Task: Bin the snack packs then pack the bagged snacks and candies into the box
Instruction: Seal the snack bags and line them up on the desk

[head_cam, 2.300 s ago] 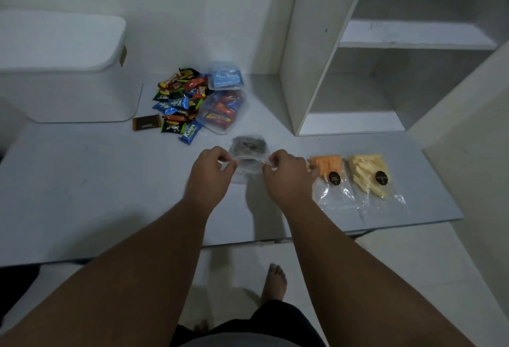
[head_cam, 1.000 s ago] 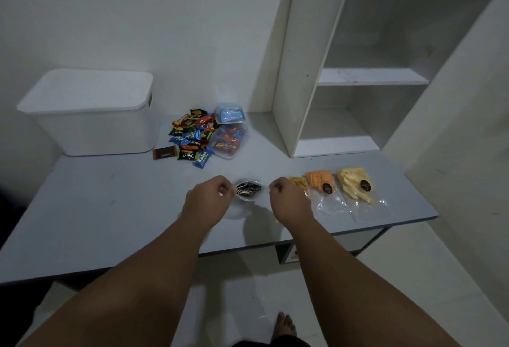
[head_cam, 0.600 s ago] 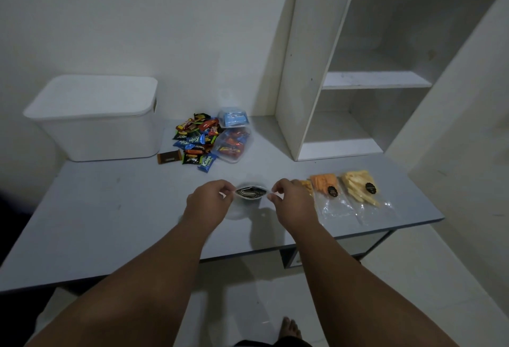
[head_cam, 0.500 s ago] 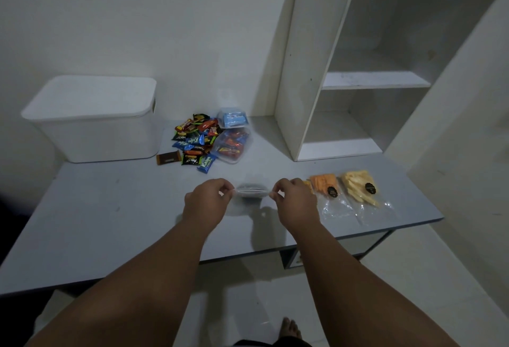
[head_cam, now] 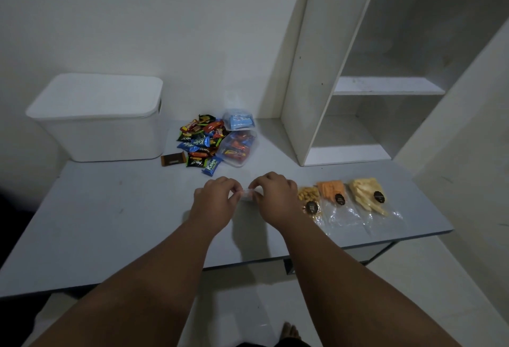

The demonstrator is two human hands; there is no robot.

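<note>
A pale grey flat counter (head_cam: 110,222) stands against a white wall, with a white open shelf unit (head_cam: 355,115) on its far right corner and pale tiled floor below its near edge.

Both hands meet over the middle of the counter. The left hand (head_cam: 213,203) and the right hand (head_cam: 275,199) each pinch one end of a small clear plastic bag (head_cam: 247,194) between thumb and fingertips, so each grip is closed on that bag; what is inside it is hidden by the fingers.

Just to the right of the right hand's grip lie three clear bagged snacks side by side on the counter: one of small golden-brown pieces (head_cam: 309,199), touching the hand's edge, one of orange sticks (head_cam: 332,191), and one of pale yellow sticks (head_cam: 365,193).

Beyond the grips, farther from the person, sits a heap of many small colourful candy wrappers (head_cam: 199,144), too tangled to count, with two clear lidded plastic tubs (head_cam: 238,148) on its right side. Left of the heap stands one large white lidded plastic box (head_cam: 102,118), closed, well apart from both hands.
</note>
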